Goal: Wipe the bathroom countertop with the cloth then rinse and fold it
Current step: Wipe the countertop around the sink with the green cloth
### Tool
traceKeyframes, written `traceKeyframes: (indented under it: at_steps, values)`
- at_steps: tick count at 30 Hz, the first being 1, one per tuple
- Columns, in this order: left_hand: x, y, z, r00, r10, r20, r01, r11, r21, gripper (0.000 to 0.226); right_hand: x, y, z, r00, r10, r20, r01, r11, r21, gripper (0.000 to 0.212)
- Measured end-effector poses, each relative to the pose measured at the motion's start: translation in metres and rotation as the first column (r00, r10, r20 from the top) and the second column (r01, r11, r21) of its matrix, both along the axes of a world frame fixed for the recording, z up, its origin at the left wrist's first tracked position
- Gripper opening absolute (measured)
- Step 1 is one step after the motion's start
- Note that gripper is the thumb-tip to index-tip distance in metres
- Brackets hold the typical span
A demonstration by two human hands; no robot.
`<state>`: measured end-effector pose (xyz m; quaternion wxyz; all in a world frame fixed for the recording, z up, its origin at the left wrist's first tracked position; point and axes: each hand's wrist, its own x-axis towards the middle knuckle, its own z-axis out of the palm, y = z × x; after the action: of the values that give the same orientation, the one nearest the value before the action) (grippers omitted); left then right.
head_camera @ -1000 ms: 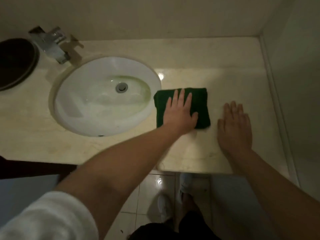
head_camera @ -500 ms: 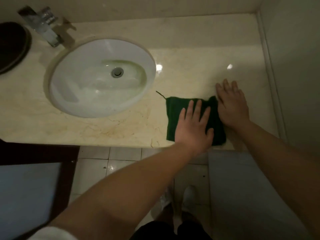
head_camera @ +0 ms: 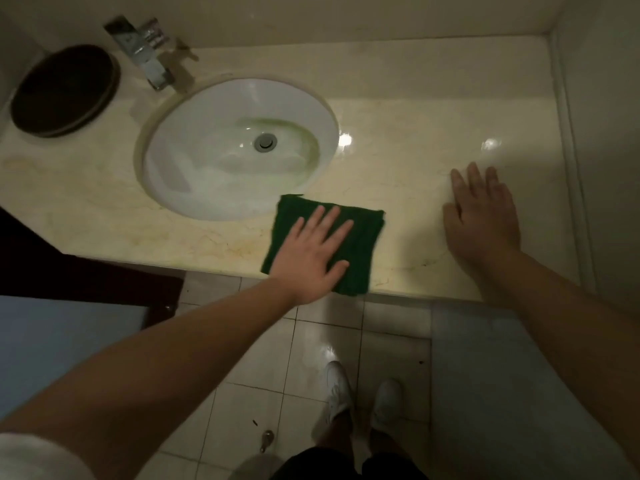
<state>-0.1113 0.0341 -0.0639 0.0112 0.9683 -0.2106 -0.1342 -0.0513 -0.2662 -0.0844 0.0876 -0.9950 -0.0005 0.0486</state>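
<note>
Cloth, dark green, folded into a rough rectangle, lies flat on the countertop at centre frame, just below the lower right rim of the sink. Its near edge reaches the counter's front edge; lower right corner looks right at the lip or slightly over it, can't tell which.

Left hand is pressed flat on the cloth, palm down, fingers spread and straight, pointing toward upper right. No pinch or grasp, just flat contact on top. Heel of the hand sits at the cloth's near edge.

Right hand is flat on bare countertop at right of frame, well apart from the cloth, fingers extended and loosely apart, holding nothing.

Sink is a white oval basin set into the beige marbled counter, metal drain in the middle, greenish tint around the bowl floor. Chrome faucet sits above the basin at upper left, slightly blurred. Dark round object rests on the counter at far upper left; can't tell what it is.

Two bright light reflections show on the counter right of the sink. Wall runs down the right edge of frame. Bottom of frame: tiled floor, white shoes, white sleeve at lower left corner.
</note>
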Motion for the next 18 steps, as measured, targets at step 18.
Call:
traceKeyframes:
  at_steps: [18]
  values:
    - [0.038,-0.075,-0.012,0.997,0.032,0.064,-0.028,0.998,-0.06,0.069,-0.013,0.051,0.002,0.983,-0.181,-0.014,0.18,0.984,-0.009,0.061]
